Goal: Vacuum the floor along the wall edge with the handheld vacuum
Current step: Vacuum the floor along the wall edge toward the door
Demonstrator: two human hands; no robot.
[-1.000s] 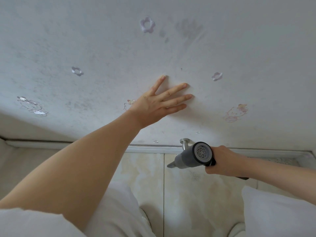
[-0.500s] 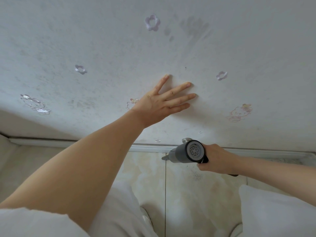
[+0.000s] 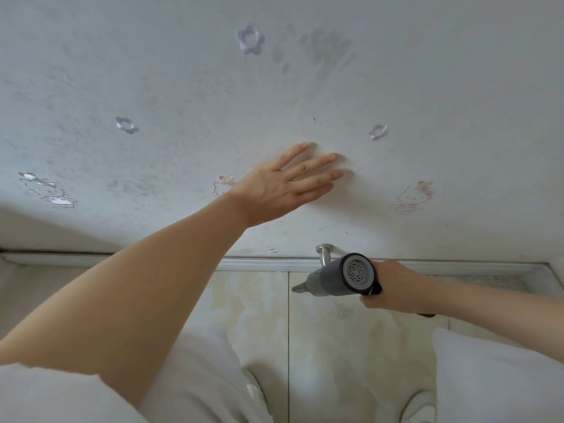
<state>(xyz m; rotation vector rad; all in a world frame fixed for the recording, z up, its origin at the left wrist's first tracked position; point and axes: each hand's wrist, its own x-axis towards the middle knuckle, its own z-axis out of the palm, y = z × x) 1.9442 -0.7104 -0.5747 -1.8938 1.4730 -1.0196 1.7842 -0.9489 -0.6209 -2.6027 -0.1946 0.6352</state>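
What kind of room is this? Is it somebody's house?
Probably a room in a home, maybe a child's. The white wall has cartoon cat stickers and flower stickers, and a tiled floor meets a baseboard below.

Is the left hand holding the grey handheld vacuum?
No. The left hand lies flat with straight fingers on the white wall; the right hand grips the grey handheld vacuum.

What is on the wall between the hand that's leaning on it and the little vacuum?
In the head view, a metal door stopper sticks out above the baseboard between the left hand and the vacuum; otherwise mostly bare wall.
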